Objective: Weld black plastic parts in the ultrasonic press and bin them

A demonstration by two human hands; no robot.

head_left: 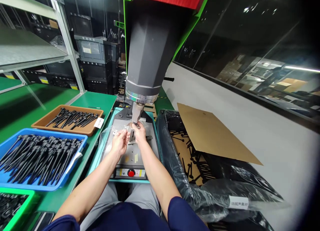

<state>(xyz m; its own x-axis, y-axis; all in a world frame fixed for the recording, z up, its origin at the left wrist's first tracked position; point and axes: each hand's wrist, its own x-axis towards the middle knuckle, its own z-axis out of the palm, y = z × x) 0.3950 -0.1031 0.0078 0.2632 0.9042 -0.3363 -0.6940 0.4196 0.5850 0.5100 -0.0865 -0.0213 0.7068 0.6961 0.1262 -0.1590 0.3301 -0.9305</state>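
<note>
Both my hands are at the metal fixture (132, 136) on the machine's grey base plate (125, 154), close below the narrow metal horn (137, 113). My left hand (121, 141) is closed in a pinch on the left side; a clear, film-like bit shows by its fingertips, but what they hold is too small to name. To the right, my right hand (140, 132) has its thumb and fingers closed around a small dark piece right under the horn tip, its kind unclear. The fingertips of the two hands are a short gap apart.
On the left bench stand a blue tray (63, 182) and a brown tray (37, 125) of black rod-like parts, plus a green bin (31, 199). A red button (131, 172) faces me. At right, a plastic-lined box (170, 157) holds similar parts under cardboard (215, 134).
</note>
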